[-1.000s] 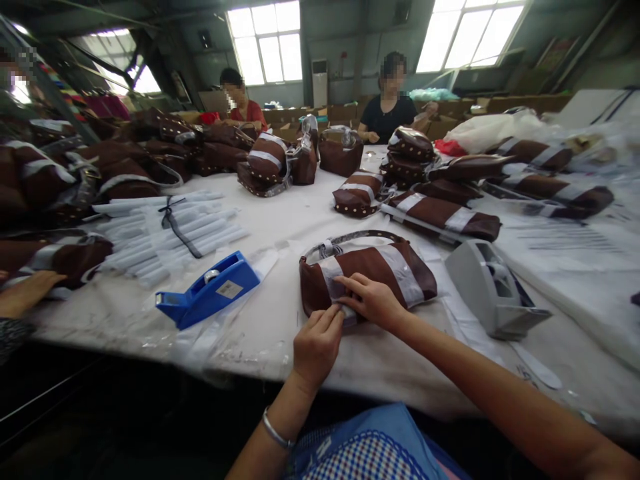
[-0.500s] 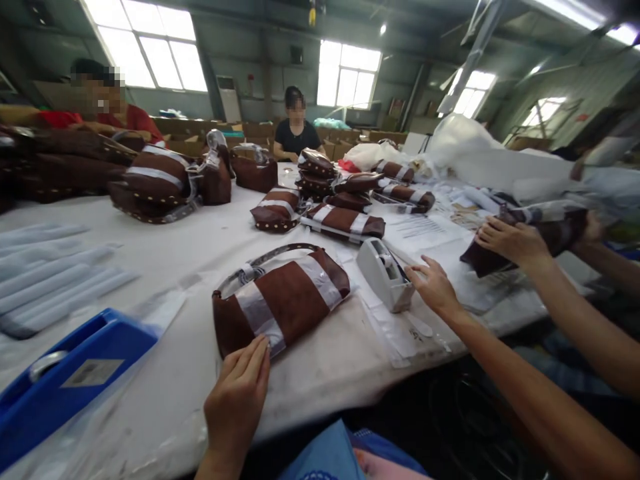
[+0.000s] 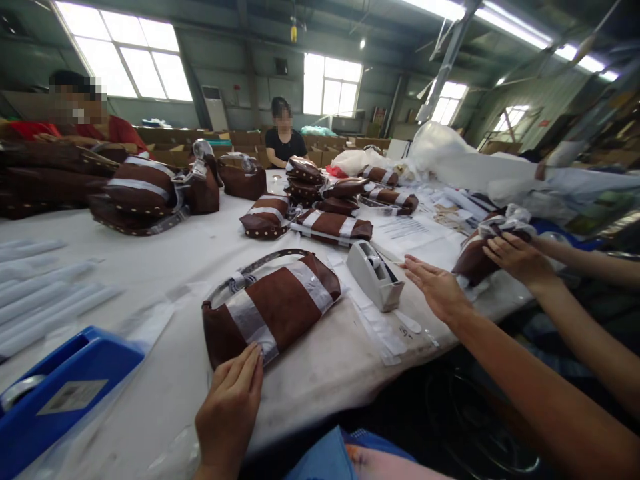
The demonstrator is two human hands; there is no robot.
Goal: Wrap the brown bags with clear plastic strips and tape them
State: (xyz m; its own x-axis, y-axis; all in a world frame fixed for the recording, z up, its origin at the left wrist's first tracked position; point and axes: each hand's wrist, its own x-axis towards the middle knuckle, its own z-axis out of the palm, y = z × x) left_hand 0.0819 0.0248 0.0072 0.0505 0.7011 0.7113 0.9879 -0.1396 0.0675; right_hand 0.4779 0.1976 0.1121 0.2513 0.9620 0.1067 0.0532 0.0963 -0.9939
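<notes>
Pressing flat on the near corner of the brown handbag, your left hand lies open, fingers together on the clear wrap, gripping nothing. Keep that palm down so the bag stays put on the desk while the other hand works. Your right hand hovers open and empty, fingers spread, just right of the grey tape dispenser and apart from it; I judge the dispenser its likeliest target, so come at the tape end from above and steady the base, since it sits on loose plastic sleeves. The bag lies between your two hands, handle away from you. Left of your left hand, the blue tape dispenser holds a roll. Beyond your right hand, a co-worker's hand rests on another wrapped bag. Farther off, piles of wrapped bags cover the desk; whether any bag has anything inside, I cannot tell.
</notes>
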